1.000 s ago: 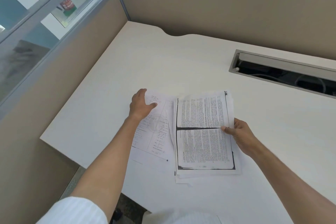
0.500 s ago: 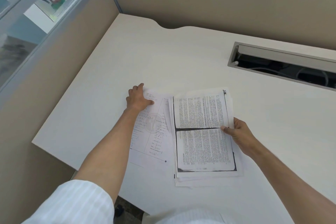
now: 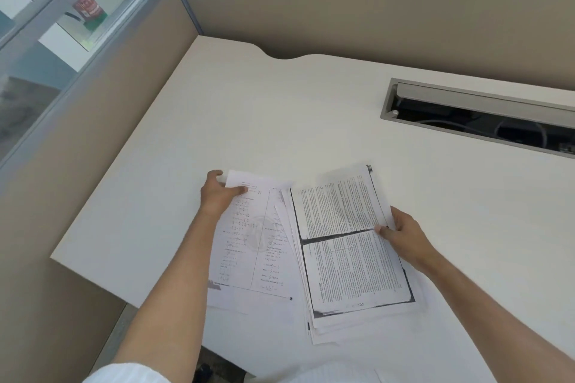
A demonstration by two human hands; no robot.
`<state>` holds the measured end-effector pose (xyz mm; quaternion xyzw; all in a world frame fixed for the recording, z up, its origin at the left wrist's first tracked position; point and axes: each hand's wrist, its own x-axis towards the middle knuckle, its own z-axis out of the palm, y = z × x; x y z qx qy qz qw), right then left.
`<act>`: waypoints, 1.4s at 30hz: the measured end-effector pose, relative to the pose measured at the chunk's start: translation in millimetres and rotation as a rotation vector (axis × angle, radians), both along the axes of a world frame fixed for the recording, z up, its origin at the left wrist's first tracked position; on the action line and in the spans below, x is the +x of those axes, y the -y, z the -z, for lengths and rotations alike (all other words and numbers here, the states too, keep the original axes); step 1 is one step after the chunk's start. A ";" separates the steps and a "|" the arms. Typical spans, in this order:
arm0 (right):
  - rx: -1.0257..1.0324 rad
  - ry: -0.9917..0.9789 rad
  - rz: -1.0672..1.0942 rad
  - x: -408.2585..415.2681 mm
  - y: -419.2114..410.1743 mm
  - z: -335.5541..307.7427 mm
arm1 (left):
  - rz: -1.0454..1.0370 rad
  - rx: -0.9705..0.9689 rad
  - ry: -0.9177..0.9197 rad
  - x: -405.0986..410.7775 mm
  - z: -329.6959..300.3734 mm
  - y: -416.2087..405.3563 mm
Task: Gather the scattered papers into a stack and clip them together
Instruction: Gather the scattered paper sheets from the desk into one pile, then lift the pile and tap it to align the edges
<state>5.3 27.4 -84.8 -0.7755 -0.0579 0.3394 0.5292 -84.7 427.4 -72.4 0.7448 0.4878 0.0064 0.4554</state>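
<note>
My left hand (image 3: 219, 196) has shifted from lying flat on the loose sheet (image 3: 249, 242) to curling round its far left corner, thumb on top, fingers tucked under the edge; the corner has lifted off the white desk (image 3: 280, 121), so I judge this last stray page is ready to join the stack (image 3: 351, 246); my right hand (image 3: 401, 235) still pinches the stack's right edge, thumb on the printed top page; both forearms reach forward; no clip is visible yet.
</note>
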 end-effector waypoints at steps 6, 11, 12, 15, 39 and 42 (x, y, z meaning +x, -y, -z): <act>0.117 -0.101 0.128 -5.5 9.7 -5.5 | -0.043 -0.460 0.043 -62.6 -2.1 9.2; 0.233 -0.212 0.240 -19.9 15.5 -15.9 | -0.029 -0.666 0.083 -89.9 -4.7 40.6; 0.245 -0.227 0.268 -25.2 16.3 -16.2 | -0.036 -0.710 0.115 -90.7 -5.9 48.8; 0.271 -0.277 0.345 -45.9 19.1 -14.0 | -0.030 -0.824 0.201 -89.3 -9.4 72.6; 0.530 -0.002 0.648 -79.7 117.3 -77.6 | 0.581 -0.724 0.240 -11.5 -83.2 248.4; 0.564 0.103 0.694 -70.4 117.5 -95.9 | 0.698 -0.659 0.349 7.4 -104.9 258.0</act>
